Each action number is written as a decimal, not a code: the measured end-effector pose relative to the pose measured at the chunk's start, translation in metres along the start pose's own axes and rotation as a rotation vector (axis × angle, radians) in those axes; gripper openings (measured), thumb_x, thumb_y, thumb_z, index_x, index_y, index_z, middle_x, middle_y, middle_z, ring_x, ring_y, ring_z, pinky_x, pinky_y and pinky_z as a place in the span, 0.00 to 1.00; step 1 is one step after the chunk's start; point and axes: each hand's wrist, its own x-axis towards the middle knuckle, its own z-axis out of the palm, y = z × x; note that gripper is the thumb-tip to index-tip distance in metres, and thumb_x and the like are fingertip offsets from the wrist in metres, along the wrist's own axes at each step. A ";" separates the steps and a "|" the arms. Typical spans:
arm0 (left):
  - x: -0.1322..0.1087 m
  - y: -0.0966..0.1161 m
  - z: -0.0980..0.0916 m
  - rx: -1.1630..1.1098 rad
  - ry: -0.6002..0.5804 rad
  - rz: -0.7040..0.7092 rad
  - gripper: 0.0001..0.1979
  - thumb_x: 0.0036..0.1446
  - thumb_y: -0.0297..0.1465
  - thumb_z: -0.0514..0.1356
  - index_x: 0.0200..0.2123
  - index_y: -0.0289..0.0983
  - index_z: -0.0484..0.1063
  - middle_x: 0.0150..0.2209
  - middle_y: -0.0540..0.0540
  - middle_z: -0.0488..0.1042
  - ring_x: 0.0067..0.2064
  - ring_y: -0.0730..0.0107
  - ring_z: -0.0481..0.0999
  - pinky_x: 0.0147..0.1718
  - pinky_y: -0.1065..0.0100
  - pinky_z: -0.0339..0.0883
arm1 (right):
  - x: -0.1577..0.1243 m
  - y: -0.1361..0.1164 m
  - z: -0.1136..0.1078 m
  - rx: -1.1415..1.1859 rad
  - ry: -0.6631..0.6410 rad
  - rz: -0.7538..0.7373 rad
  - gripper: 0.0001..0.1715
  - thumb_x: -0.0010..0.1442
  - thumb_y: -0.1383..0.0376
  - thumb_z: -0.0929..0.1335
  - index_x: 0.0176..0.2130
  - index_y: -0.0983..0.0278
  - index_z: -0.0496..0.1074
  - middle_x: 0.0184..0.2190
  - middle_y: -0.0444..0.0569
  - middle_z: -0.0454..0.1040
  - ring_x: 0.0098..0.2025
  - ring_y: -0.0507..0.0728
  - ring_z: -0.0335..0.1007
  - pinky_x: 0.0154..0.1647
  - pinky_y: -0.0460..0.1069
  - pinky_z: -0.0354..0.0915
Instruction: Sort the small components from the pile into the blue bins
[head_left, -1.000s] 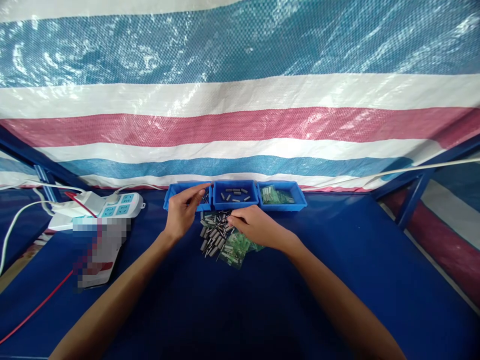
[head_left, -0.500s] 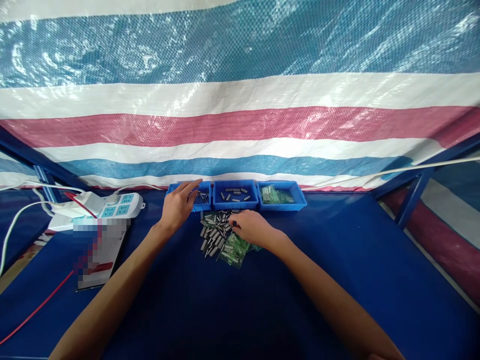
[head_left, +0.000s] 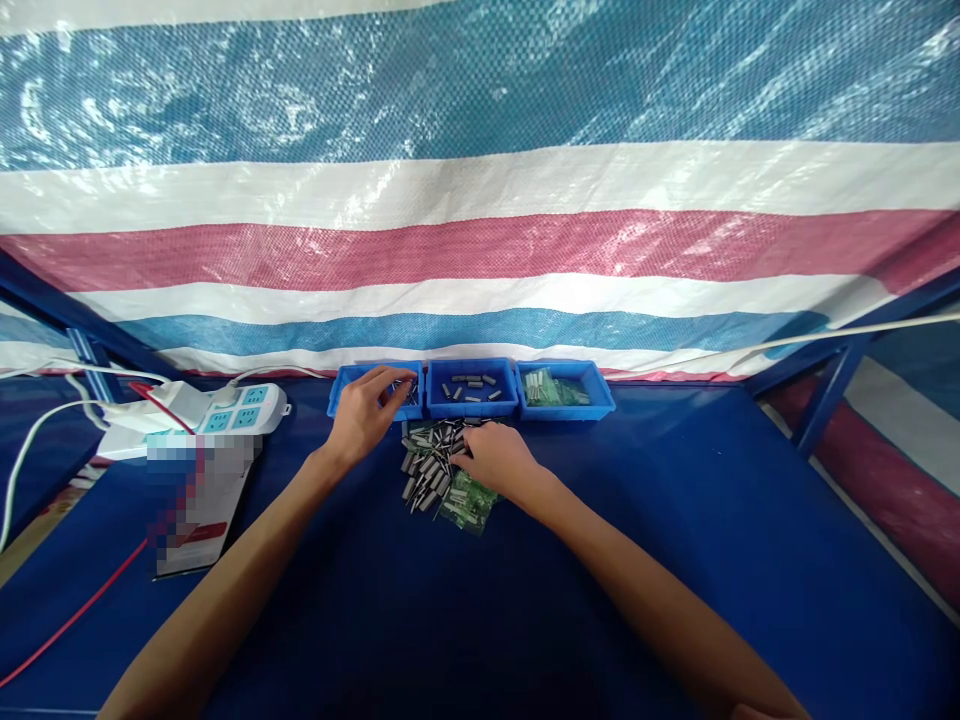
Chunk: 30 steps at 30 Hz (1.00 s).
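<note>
My left hand is over the left blue bin, thumb and fingertips brought close together. Whatever is between them is too small to make out. Thin metal pins lie in that bin, partly behind the fingers. On the table in front of the bins spreads a pile of grey metal cylinders and thin pins. Reaching into its right side, my right hand has its thumb apart from bent fingers, and the fingertips touch the pieces. Small green clear packets lie at the pile's lower right.
The middle blue bin holds several grey cylinders. Green packets fill part of the right blue bin. At left are a white power strip, cables and a flat, partly blurred item. A striped tarp hangs behind.
My left hand has gone from spread fingers to thumb and fingertips close together over the left bin. My right hand's fingers have shifted in the pile; the dark piece seen at them no longer shows.
</note>
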 end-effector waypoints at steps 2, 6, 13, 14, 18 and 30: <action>0.000 0.001 0.000 -0.025 -0.012 0.006 0.13 0.62 0.35 0.54 0.41 0.36 0.76 0.37 0.45 0.77 0.25 0.75 0.66 0.29 0.72 0.62 | 0.000 -0.002 0.000 -0.011 0.009 0.030 0.20 0.62 0.53 0.63 0.37 0.67 0.74 0.34 0.58 0.76 0.37 0.63 0.74 0.32 0.50 0.64; 0.000 0.002 0.001 -0.057 -0.037 0.015 0.13 0.63 0.35 0.54 0.41 0.35 0.76 0.36 0.46 0.77 0.26 0.75 0.67 0.30 0.71 0.62 | 0.000 -0.004 0.000 -0.020 0.015 0.073 0.20 0.61 0.56 0.63 0.39 0.69 0.74 0.34 0.60 0.76 0.36 0.63 0.74 0.32 0.51 0.64; -0.002 0.006 0.000 -0.110 -0.071 0.020 0.14 0.62 0.36 0.54 0.41 0.35 0.77 0.35 0.45 0.77 0.26 0.74 0.68 0.28 0.71 0.62 | -0.001 0.002 -0.005 0.132 0.131 0.084 0.16 0.56 0.56 0.66 0.29 0.67 0.72 0.24 0.53 0.73 0.28 0.57 0.69 0.26 0.47 0.58; -0.002 0.008 0.000 -0.120 -0.084 0.020 0.14 0.62 0.36 0.54 0.41 0.35 0.77 0.35 0.45 0.77 0.26 0.74 0.68 0.28 0.71 0.62 | -0.001 0.005 -0.006 0.241 0.154 0.072 0.17 0.55 0.56 0.66 0.27 0.67 0.71 0.22 0.51 0.71 0.26 0.55 0.67 0.25 0.46 0.57; -0.003 0.013 0.000 -0.158 -0.109 0.021 0.14 0.62 0.36 0.54 0.41 0.36 0.77 0.35 0.45 0.77 0.25 0.75 0.67 0.27 0.71 0.62 | -0.001 0.017 -0.014 0.988 0.057 -0.046 0.15 0.56 0.59 0.65 0.24 0.67 0.69 0.15 0.41 0.62 0.17 0.49 0.58 0.22 0.45 0.57; -0.004 0.014 0.002 -0.268 -0.094 -0.041 0.14 0.60 0.37 0.57 0.41 0.35 0.77 0.34 0.45 0.77 0.23 0.76 0.67 0.24 0.72 0.62 | 0.001 0.022 -0.021 1.914 -0.148 0.062 0.12 0.63 0.67 0.64 0.37 0.73 0.75 0.32 0.55 0.79 0.31 0.52 0.76 0.39 0.48 0.73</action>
